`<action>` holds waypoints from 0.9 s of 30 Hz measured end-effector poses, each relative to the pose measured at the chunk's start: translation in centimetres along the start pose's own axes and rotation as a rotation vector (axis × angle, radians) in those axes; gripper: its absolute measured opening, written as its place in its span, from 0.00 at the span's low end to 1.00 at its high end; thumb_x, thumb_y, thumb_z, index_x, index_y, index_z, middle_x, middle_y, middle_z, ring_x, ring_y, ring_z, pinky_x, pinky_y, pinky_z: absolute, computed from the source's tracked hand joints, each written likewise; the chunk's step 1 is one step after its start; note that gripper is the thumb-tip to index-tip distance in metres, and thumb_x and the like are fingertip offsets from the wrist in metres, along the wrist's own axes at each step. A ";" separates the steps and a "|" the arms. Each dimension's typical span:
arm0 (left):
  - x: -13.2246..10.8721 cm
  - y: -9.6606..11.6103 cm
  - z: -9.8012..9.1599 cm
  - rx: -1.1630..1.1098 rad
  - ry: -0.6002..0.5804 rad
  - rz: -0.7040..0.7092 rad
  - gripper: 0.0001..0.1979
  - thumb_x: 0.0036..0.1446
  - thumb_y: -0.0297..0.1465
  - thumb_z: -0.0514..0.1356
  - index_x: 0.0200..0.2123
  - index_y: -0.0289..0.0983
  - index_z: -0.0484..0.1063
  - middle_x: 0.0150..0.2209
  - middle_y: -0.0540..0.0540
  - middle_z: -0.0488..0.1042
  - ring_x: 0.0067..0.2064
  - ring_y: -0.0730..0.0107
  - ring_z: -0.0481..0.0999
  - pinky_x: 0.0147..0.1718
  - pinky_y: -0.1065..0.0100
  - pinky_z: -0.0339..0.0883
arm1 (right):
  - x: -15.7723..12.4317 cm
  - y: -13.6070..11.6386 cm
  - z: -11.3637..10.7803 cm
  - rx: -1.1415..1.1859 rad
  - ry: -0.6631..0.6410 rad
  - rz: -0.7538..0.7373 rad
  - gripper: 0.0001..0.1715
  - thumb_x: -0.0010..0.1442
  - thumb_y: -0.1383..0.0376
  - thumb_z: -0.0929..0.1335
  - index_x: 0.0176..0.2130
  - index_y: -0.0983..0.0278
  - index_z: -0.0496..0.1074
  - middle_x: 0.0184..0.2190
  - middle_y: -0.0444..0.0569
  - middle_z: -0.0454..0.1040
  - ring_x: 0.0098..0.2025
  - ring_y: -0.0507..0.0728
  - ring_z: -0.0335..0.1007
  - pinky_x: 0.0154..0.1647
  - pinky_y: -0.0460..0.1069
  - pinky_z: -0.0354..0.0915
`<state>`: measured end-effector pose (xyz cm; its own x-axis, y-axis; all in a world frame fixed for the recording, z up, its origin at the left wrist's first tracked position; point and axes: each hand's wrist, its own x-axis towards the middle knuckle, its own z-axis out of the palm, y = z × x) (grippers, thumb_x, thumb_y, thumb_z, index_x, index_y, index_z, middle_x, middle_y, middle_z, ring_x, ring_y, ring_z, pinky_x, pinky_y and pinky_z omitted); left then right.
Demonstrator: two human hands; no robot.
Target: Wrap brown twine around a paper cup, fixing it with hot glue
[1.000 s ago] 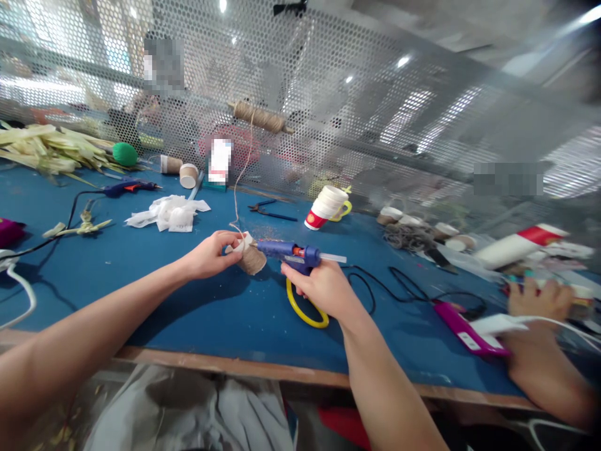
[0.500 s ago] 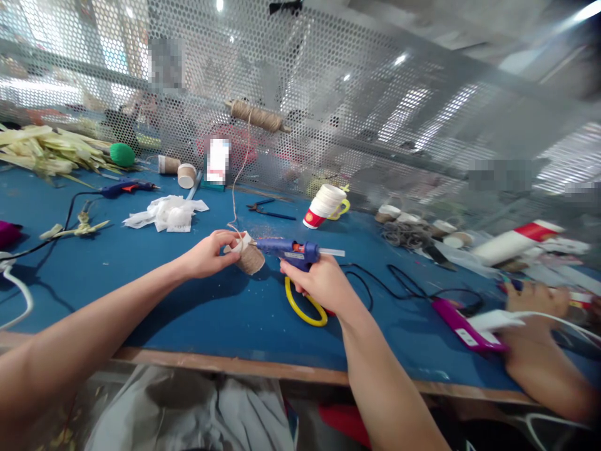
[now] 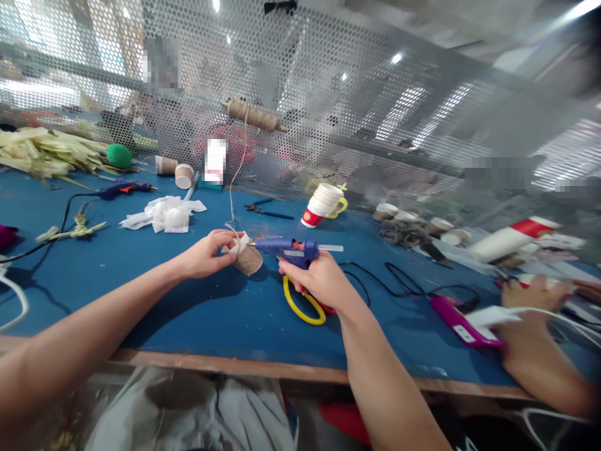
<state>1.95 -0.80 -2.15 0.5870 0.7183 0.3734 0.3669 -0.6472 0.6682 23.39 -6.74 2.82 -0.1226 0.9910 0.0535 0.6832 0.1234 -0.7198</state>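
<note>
Head view: the fingers (image 3: 220,237) of the left hand (image 3: 204,255) are curled closed on a small twine-wrapped cup (image 3: 247,259), pinching it at its pale open rim and holding it on its side just above the desk (image 3: 188,313). The fingers (image 3: 288,270) of the right hand (image 3: 322,283) are wrapped shut round the grip of a blue glue gun (image 3: 291,248), whose nozzle sits at the cup's rim, touching it or very nearly. The cup looks light and thin-walled, likely to dent under a hard squeeze. Its rough twine coat should give good purchase, so a gentle hold at the rim and base, away from any wet glue, seems safest. The gun looks like rigid, light plastic with a hot tip, so it is best held by the grip alone. A twine strand (image 3: 233,188) climbs from the cup to a twine spool (image 3: 253,116) on the mesh panel (image 3: 357,94). A yellow loop (image 3: 300,310) lies under the right hand, and a black cable (image 3: 399,283) trails away beside it. Farther off are pliers (image 3: 265,210), stacked paper cups (image 3: 323,203), a white cloth (image 3: 164,213) and a second glue gun (image 3: 123,186). At far right a co-worker's hand (image 3: 530,294) rests near a pink device (image 3: 457,321).
</note>
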 end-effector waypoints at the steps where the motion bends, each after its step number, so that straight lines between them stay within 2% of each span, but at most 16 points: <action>1: 0.0 0.0 0.0 0.004 -0.002 0.001 0.05 0.50 0.31 0.50 0.26 0.36 0.59 0.48 0.38 0.66 0.54 0.62 0.61 0.51 0.60 0.54 | -0.1 -0.1 0.0 0.008 -0.011 0.002 0.12 0.49 0.59 0.64 0.22 0.66 0.66 0.10 0.41 0.63 0.12 0.49 0.58 0.15 0.45 0.60; 8: -0.1 0.0 0.1 0.009 -0.004 0.010 0.03 0.49 0.30 0.51 0.25 0.37 0.58 0.49 0.40 0.65 0.55 0.63 0.59 0.51 0.60 0.53 | 0.5 0.5 -0.1 0.001 0.031 0.038 0.13 0.49 0.59 0.64 0.21 0.66 0.67 0.10 0.42 0.63 0.12 0.49 0.59 0.16 0.45 0.60; 17: -0.1 -0.1 0.0 0.008 -0.024 0.023 0.03 0.49 0.29 0.51 0.26 0.37 0.59 0.48 0.40 0.66 0.55 0.63 0.58 0.52 0.60 0.53 | 0.2 0.1 -0.3 0.038 -0.020 0.047 0.12 0.48 0.60 0.64 0.23 0.67 0.67 0.10 0.42 0.63 0.13 0.49 0.58 0.16 0.44 0.60; 22: -0.1 0.1 0.0 0.020 -0.018 0.029 0.02 0.50 0.28 0.51 0.26 0.37 0.58 0.51 0.40 0.64 0.55 0.63 0.58 0.51 0.59 0.54 | 0.4 0.1 -0.2 0.044 0.037 0.079 0.12 0.48 0.60 0.64 0.21 0.66 0.66 0.10 0.41 0.63 0.13 0.48 0.59 0.17 0.44 0.60; 27: -0.1 0.1 0.0 0.033 -0.015 0.035 0.03 0.50 0.28 0.51 0.26 0.37 0.58 0.50 0.40 0.65 0.55 0.63 0.59 0.51 0.59 0.54 | 0.2 0.1 -0.3 0.051 0.009 0.068 0.12 0.48 0.59 0.64 0.22 0.66 0.67 0.09 0.41 0.63 0.13 0.48 0.58 0.17 0.44 0.60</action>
<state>1.92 -0.93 -2.14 0.6105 0.6915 0.3863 0.3695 -0.6800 0.6332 23.59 -6.48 2.97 -0.0703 0.9975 0.0094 0.6520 0.0531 -0.7564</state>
